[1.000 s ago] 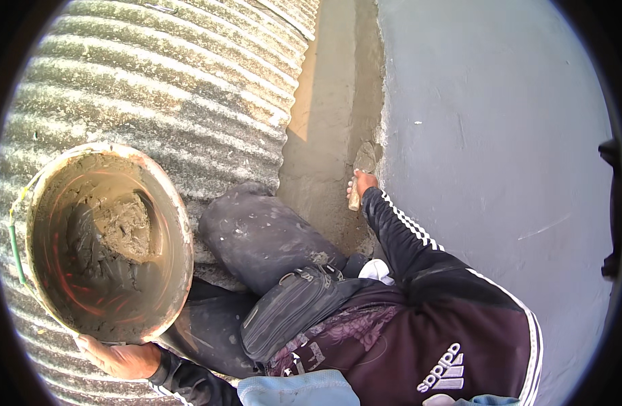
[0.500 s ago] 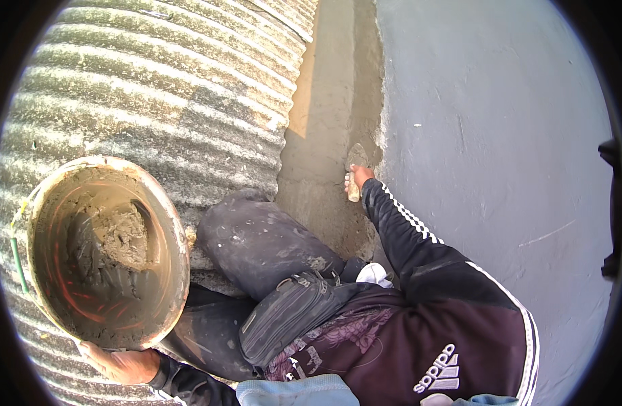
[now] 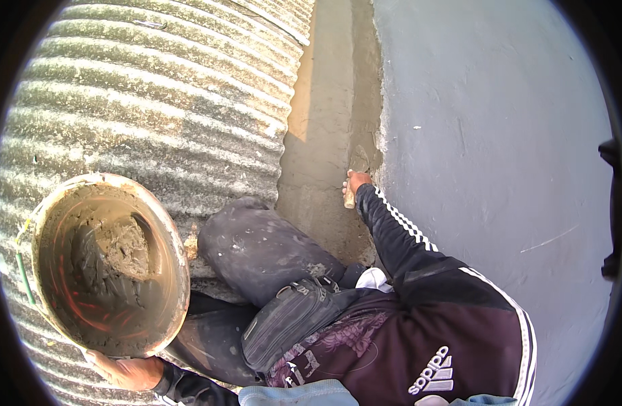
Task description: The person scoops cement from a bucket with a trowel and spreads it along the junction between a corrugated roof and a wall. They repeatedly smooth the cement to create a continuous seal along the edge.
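My right hand [image 3: 358, 181] is closed round the pale handle of a trowel [image 3: 350, 199]. Its blade, hard to make out against the grey, rests in the strip of wet mortar [image 3: 366, 128] along the foot of the wall. At the lower left, my left hand [image 3: 131, 373] grips the near rim of a bucket [image 3: 180, 291], with some fingers hidden under it. The bucket tilts so that its mouth faces me. Inside, a lump of wet mortar [image 3: 125, 247] sits amid smeared grey walls.
A corrugated roof sheet [image 3: 155, 95] covers the left side, its wavy edge bordering a cement channel [image 3: 328, 88]. On the right rises a smooth grey wall [image 3: 500, 135]. My bent knee [image 3: 257, 250] and a dark waist bag [image 3: 284, 328] lie between bucket and channel.
My right hand and the trowel have drawn a little toward me along the wall's foot. The bucket and my left hand have shifted slightly nearer too.
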Available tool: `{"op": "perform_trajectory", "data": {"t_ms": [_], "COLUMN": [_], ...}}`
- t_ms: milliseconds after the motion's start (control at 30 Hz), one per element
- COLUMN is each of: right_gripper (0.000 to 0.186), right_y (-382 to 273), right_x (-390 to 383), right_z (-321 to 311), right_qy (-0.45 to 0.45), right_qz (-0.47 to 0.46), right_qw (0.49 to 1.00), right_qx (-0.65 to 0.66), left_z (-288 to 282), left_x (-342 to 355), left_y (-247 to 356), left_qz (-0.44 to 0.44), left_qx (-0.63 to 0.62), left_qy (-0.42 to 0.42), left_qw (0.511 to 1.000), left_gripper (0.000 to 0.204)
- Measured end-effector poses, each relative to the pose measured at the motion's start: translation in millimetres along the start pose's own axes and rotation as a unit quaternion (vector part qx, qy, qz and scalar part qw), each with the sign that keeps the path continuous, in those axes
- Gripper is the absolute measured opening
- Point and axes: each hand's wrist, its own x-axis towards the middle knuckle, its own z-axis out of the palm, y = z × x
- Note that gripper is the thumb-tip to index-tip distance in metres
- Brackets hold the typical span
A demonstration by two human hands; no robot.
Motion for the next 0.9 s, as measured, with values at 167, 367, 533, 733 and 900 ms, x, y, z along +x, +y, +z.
{"op": "perform_trajectory", "data": {"t_ms": [167,367,533,733,900], "right_gripper": [0.034,0.025,0.024,0.028,0.03], "right_y": [42.3,-5.7,-22.6,29.3,27.2], "right_x": [-7.5,26.3,1.8,-68.8,-63.1], "right_z": [15.0,-1.9,4.4,11.2,24.6], "right_qy": [-0.047,-0.065,0.05,0.063,0.031], "right_qz": [0.017,-0.044,-0.085,-0.038,-0.09], "right_qw": [0.994,0.977,0.988,0.98,0.993], "right_qx": [-0.098,0.198,0.121,0.183,0.071], "left_z": [-1.7,1.2,-0.6,0.4,-0.1], "left_x": [-0.5,2.4,-1.7,-1.6,0.5], "left_y": [3.9,4.2,2.6,-1.6,-3.2], "left_qz": [0.113,0.071,0.143,0.185,0.163], "left_qx": [0.173,0.115,0.205,0.224,0.219], "left_qy": [-0.009,0.007,-0.005,0.006,-0.001], "left_qw": [0.978,0.991,0.968,0.957,0.962], "left_gripper": [0.049,0.052,0.046,0.043,0.042]}}
